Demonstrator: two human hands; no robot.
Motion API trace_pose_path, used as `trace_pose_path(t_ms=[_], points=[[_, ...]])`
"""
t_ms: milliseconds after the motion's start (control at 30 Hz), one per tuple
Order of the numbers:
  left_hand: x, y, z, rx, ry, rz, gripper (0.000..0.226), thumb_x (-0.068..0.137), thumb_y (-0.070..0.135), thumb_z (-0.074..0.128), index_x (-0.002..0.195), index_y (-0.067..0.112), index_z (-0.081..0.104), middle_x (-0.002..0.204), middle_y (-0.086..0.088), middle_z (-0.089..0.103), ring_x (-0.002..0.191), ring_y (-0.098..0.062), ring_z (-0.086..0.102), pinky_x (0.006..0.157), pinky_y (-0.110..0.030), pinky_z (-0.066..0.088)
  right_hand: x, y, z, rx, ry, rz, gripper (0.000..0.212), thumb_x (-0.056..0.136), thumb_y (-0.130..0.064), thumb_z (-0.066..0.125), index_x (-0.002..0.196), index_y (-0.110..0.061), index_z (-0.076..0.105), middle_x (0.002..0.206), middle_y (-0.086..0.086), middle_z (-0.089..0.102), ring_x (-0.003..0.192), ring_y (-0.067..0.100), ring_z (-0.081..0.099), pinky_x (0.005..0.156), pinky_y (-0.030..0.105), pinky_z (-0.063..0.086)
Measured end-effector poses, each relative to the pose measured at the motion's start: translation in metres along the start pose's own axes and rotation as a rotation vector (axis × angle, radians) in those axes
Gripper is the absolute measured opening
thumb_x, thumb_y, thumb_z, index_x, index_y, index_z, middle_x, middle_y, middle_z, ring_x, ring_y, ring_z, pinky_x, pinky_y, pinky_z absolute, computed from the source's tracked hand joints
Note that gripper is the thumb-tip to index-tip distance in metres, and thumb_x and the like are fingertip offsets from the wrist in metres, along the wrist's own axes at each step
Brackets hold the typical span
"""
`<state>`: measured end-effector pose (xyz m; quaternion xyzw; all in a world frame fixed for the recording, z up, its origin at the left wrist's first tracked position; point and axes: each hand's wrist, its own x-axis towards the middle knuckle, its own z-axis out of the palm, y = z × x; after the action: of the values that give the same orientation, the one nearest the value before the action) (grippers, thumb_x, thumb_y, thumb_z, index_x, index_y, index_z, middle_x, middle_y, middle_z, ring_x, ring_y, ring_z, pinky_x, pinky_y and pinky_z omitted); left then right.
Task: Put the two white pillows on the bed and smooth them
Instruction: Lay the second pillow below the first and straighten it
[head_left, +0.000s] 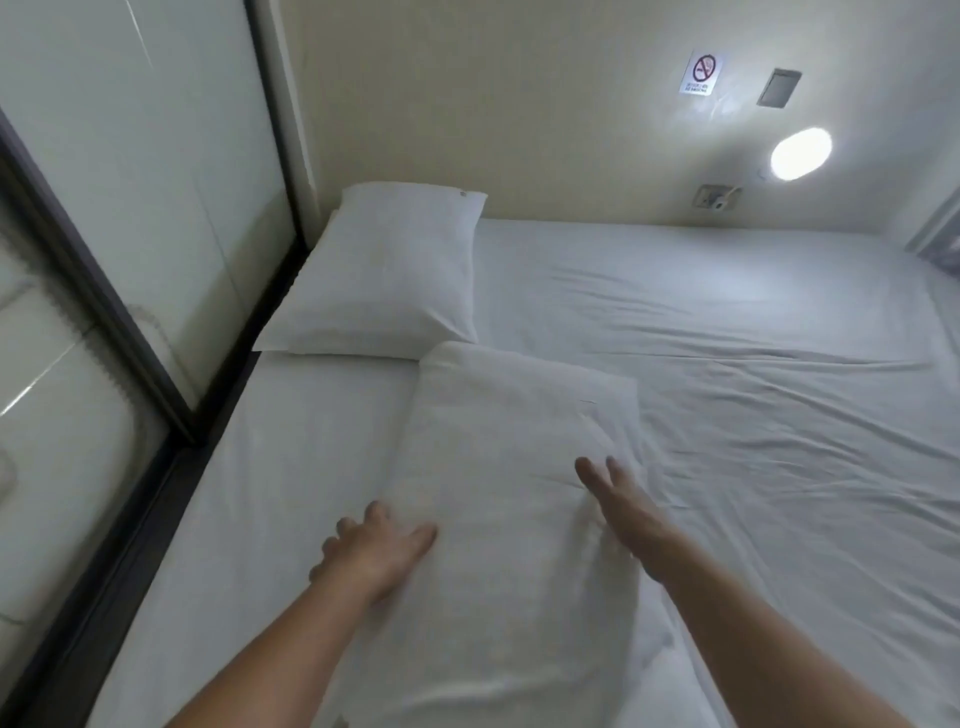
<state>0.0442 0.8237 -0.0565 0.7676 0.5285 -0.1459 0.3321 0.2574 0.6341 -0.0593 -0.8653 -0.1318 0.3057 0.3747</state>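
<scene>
Bed (727, 415), near pillow (498, 493) under hands

This looks like a small hotel or hostel sleeping room. A wide bed (727, 364) with a plain white sheet fills the space wall to wall, with white pillows (384, 275) at its head. A no-smoking sign (702, 73) is stuck on the cream wall, near a lit round wall lamp (800, 154) and a wall socket (714, 197). A dark-framed glass partition (130, 208) borders the bed.
</scene>
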Motion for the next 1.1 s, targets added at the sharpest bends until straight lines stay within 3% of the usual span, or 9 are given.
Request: trace_pose_path(t_ms=[100, 233, 400, 600, 700, 767, 867, 1000, 1100], points=[[0.013, -0.021, 0.018, -0.302, -0.100, -0.024, 0.103, 0.072, 0.067, 0.063, 0.147, 0.011, 0.018, 0.150, -0.018, 0.031, 0.134, -0.035, 0.036, 0.110, -0.041, 0.030, 0.004, 0.027, 0.025, -0.166, -0.012, 0.052, 0.093, 0.078, -0.073, 0.047, 0.151, -0.022, 0.019, 0.157, 0.012, 0.022, 0.143, 0.029, 0.022, 0.116, 0.041, 0.017], [0.027, -0.020, 0.026, -0.619, -0.144, -0.012, 0.112, 0.069, 0.060, 0.072, 0.149, 0.012, 0.011, 0.153, -0.011, 0.029, 0.135, -0.030, 0.036, 0.109, -0.039, 0.029, 0.003, 0.052, 0.023, -0.070, 0.027, 0.161, 0.106, 0.066, -0.079, 0.055, 0.149, -0.021, 0.023, 0.155, 0.012, 0.029, 0.139, 0.031, 0.030, 0.114, 0.042, 0.025], [0.035, 0.000, 0.036, -0.806, -0.034, 0.021, 0.089, 0.061, 0.048, 0.084, 0.132, 0.009, 0.046, 0.127, -0.012, 0.059, 0.109, -0.031, 0.059, 0.098, -0.047, 0.046, 0.011, 0.034, 0.023, 0.008, 0.067, 0.155, 0.093, 0.062, -0.074, 0.062, 0.136, -0.023, 0.042, 0.135, 0.009, 0.054, 0.120, 0.032, 0.052, 0.096, 0.039, 0.042], [0.046, 0.019, 0.012, -0.378, 0.348, 0.126, 0.029, 0.072, 0.040, 0.074, 0.086, 0.016, 0.068, 0.092, -0.011, 0.072, 0.082, -0.031, 0.066, 0.070, -0.035, 0.051, -0.005, 0.011, 0.020, -0.161, 0.221, -0.038, 0.021, 0.085, -0.037, 0.056, 0.091, -0.018, 0.061, 0.097, 0.012, 0.069, 0.094, 0.034, 0.061, 0.074, 0.039, 0.043], [0.060, 0.047, -0.033, -0.234, 0.445, 0.224, 0.026, 0.076, 0.041, 0.068, 0.089, 0.019, 0.064, 0.094, -0.009, 0.071, 0.087, -0.031, 0.064, 0.071, -0.035, 0.048, -0.034, -0.006, 0.019, -0.179, 0.247, -0.102, 0.034, 0.086, -0.039, 0.058, 0.112, -0.018, 0.060, 0.110, 0.016, 0.069, 0.107, 0.036, 0.060, 0.078, 0.036, 0.042], [0.070, 0.069, -0.058, -0.066, 0.508, 0.297, 0.027, 0.080, 0.043, 0.061, 0.096, 0.022, 0.062, 0.099, -0.006, 0.069, 0.094, -0.029, 0.062, 0.080, -0.037, 0.046, -0.054, -0.017, 0.030, -0.286, 0.125, -0.108, 0.043, 0.085, -0.046, 0.057, 0.119, -0.020, 0.056, 0.120, 0.014, 0.066, 0.113, 0.031, 0.059, 0.083, 0.034, 0.042], [0.082, 0.095, -0.071, 0.126, 0.592, 0.433, 0.029, 0.088, 0.042, 0.049, 0.111, 0.029, 0.060, 0.114, -0.003, 0.067, 0.109, -0.026, 0.056, 0.094, -0.040, 0.037, -0.065, -0.028, 0.043, -0.501, -0.035, -0.148, 0.044, 0.073, -0.064, 0.047, 0.079, -0.023, 0.062, 0.098, 0.003, 0.072, 0.098, 0.020, 0.065, 0.078, 0.028, 0.048], [0.068, 0.095, -0.024, 0.298, 0.255, 0.530, 0.058, 0.087, 0.055, 0.045, 0.141, 0.035, 0.035, 0.153, 0.000, 0.033, 0.139, -0.023, 0.029, 0.111, -0.050, 0.020, -0.027, -0.035, 0.026, -0.663, 0.229, -0.289, 0.032, 0.084, -0.058, 0.046, 0.093, -0.031, 0.062, 0.102, -0.005, 0.070, 0.099, 0.020, 0.063, 0.072, 0.030, 0.045], [0.041, 0.069, 0.025, 0.447, 0.085, 0.548, 0.106, 0.064, 0.079, 0.048, 0.148, 0.034, 0.000, 0.160, 0.002, -0.010, 0.145, -0.021, -0.011, 0.110, -0.061, -0.006, 0.028, -0.046, 0.014, -0.644, 0.200, -0.448, 0.055, 0.081, -0.059, 0.055, 0.130, -0.036, 0.049, 0.135, -0.006, 0.053, 0.122, 0.020, 0.048, 0.095, 0.035, 0.041]])
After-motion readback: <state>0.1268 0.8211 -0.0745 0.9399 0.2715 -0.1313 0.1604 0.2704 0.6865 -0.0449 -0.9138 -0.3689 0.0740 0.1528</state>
